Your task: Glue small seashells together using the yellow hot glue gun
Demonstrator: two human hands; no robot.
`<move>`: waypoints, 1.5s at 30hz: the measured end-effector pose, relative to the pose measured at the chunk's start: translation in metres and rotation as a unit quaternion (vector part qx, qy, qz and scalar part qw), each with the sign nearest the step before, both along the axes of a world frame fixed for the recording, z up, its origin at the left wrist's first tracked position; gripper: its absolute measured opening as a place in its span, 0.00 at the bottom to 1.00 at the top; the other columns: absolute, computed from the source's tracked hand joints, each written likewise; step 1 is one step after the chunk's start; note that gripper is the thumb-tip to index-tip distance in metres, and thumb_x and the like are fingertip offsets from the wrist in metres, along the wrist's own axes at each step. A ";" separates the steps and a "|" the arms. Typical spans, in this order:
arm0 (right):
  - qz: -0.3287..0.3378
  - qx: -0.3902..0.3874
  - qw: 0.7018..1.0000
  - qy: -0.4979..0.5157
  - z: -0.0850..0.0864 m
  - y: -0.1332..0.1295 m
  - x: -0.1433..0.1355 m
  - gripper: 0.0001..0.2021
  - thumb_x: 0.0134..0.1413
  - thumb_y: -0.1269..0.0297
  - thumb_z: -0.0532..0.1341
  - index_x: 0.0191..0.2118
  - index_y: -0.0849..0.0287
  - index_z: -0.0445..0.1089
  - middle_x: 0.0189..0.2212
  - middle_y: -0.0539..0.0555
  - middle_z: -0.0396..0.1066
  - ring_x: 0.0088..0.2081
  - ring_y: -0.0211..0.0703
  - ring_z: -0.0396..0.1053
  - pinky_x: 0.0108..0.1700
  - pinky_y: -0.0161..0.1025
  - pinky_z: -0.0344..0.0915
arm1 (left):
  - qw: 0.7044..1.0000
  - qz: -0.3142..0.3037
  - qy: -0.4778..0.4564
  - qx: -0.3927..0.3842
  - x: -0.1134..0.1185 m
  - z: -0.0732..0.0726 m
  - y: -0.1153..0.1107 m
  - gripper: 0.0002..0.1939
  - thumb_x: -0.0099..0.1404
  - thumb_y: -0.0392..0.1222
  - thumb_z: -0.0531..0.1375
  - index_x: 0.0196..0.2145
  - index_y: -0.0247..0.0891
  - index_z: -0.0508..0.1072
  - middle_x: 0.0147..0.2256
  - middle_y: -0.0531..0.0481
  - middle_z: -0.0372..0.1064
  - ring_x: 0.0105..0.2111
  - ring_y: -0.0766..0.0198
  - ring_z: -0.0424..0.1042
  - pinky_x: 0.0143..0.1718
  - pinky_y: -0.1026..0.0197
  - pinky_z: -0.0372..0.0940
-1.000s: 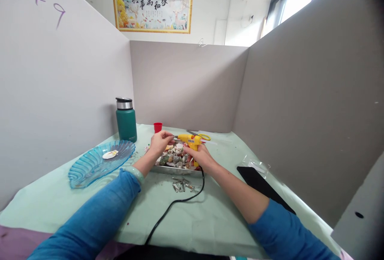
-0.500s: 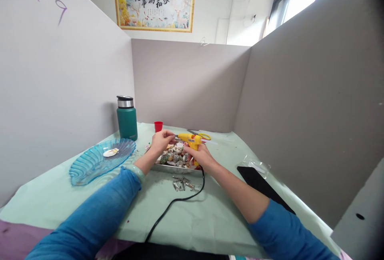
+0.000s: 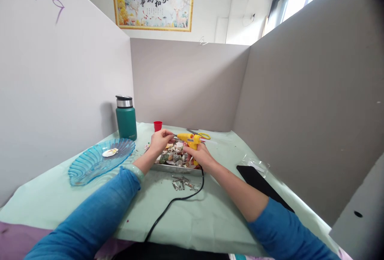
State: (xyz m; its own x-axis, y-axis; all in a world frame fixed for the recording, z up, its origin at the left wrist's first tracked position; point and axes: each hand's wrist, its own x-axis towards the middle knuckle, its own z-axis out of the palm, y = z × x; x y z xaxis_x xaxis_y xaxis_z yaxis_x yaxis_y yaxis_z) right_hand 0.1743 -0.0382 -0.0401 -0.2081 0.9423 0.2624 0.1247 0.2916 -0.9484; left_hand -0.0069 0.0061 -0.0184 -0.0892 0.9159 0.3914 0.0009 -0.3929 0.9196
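My right hand [image 3: 201, 155] is wrapped round the handle of a yellow hot glue gun [image 3: 191, 139], its nozzle pointing left. At that nozzle, the fingers of my left hand [image 3: 161, 139] are pinched together; what they hold, if anything, is too small to make out. Both hands are above a metal tray [image 3: 177, 168] full of mixed seashells [image 3: 175, 157]. From the gun's handle a black cord [image 3: 171, 202] runs down over the near table edge. Several small metal clips or pins [image 3: 181, 183] lie in front of the tray.
At the left are a blue shell-shaped dish [image 3: 87, 166] holding a white shell [image 3: 110, 153], and a green bottle [image 3: 126, 120]. A red cup [image 3: 157, 126] and yellow-handled scissors [image 3: 204, 136] lie farther back. A black flat object [image 3: 261, 186] is at the right. Grey panels enclose the table.
The view has shifted very slightly. Both hands and the glue gun keep the same pose over the tray.
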 end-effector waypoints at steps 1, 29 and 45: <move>-0.003 -0.002 1.000 0.003 0.000 0.000 0.000 0.11 0.48 0.60 0.62 0.37 0.59 0.70 0.26 0.50 0.71 0.20 0.34 0.65 0.16 0.28 0.60 | 1.000 0.000 0.001 0.001 0.000 0.000 0.000 0.06 0.51 0.34 0.65 0.25 0.34 0.69 0.19 0.51 0.71 0.23 0.62 0.75 0.30 0.62 0.70; -0.015 -0.001 1.000 -0.006 -0.001 0.001 0.000 0.11 0.49 0.60 0.62 0.37 0.61 0.70 0.19 0.48 0.69 0.18 0.32 0.63 0.17 0.27 0.60 | 1.000 -0.002 0.002 -0.002 0.000 0.001 -0.002 0.09 0.48 0.37 0.67 0.24 0.35 0.69 0.19 0.52 0.71 0.23 0.63 0.75 0.30 0.62 0.69; -0.020 -0.005 1.000 -0.009 0.001 -0.001 0.000 0.12 0.48 0.60 0.62 0.38 0.60 0.70 0.19 0.47 0.68 0.17 0.33 0.63 0.16 0.28 0.60 | 1.000 0.000 -0.014 -0.006 -0.001 0.001 -0.004 0.10 0.49 0.38 0.67 0.26 0.35 0.69 0.20 0.50 0.72 0.24 0.62 0.75 0.31 0.61 0.70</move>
State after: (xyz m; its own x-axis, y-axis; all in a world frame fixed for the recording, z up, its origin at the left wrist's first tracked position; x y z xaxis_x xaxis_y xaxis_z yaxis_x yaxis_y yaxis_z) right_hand 0.1738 -0.0390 -0.0391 -0.1742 0.9523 0.2504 0.1529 0.2774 -0.9485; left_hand -0.0078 0.0017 -0.0169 -0.1006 0.9202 0.3784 -0.0247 -0.3825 0.9236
